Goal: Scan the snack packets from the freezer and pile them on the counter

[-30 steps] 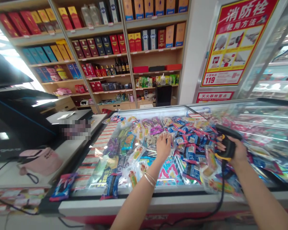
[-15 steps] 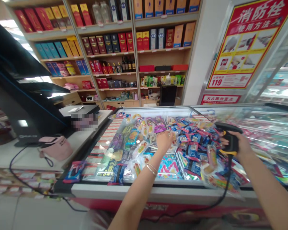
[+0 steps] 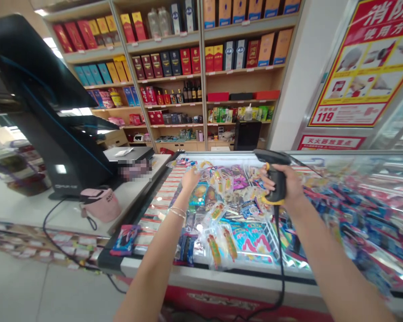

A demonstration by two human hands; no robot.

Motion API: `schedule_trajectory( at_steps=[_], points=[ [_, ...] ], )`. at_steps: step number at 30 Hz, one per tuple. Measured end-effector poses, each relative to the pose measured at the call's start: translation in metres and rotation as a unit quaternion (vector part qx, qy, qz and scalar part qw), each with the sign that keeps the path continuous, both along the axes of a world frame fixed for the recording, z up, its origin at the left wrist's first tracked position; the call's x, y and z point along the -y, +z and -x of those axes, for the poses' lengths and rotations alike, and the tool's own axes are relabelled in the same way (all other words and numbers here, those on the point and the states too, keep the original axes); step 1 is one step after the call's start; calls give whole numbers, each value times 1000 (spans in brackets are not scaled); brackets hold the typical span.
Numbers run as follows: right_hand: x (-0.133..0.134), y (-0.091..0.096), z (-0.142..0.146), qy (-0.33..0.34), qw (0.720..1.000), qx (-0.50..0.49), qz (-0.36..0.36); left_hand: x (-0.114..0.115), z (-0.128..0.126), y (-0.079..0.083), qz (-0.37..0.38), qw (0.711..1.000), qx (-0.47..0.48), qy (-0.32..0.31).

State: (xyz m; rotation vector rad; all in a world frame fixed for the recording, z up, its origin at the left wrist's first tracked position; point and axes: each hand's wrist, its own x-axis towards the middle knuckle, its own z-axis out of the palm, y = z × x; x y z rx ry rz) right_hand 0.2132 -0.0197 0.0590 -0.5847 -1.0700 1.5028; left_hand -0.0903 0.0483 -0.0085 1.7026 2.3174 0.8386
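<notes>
My right hand [image 3: 290, 183] is wrapped around the grip of a black and yellow barcode scanner [image 3: 276, 179], held above the freezer with its cable hanging down. My left hand [image 3: 190, 180], with bangles on the wrist, reaches over the far left part of the freezer, close to several small packets. Its fingertips are blurred and partly hidden, so whether they hold anything is unclear. Clear-wrapped yellow and green ice pops [image 3: 215, 250] lie between the arms. Many blue and pink packets [image 3: 359, 219] are heaped to the right, behind my right forearm.
The chest freezer [image 3: 147, 267] spans the front. On the left counter stand a black checkout terminal [image 3: 77, 147] and a pink pouch [image 3: 102, 205]. One blue and pink packet [image 3: 125, 240] lies at the freezer's left corner. Shelves [image 3: 242, 75] of boxes and bottles fill the back wall.
My left hand has moved left, away from the middle of the freezer. My right hand has carried the scanner left and upward. The view has turned slightly left.
</notes>
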Motion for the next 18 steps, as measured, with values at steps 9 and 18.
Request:
schedule_trajectory(
  at_steps=[9, 18],
  points=[
    [-22, -104, 95, 174, 976, 21, 131, -67, 59, -46, 21, 996, -7, 87],
    [-18, -109, 95, 181, 970, 15, 161, -118, 40, -56, 52, 992, -11, 119]
  ],
)
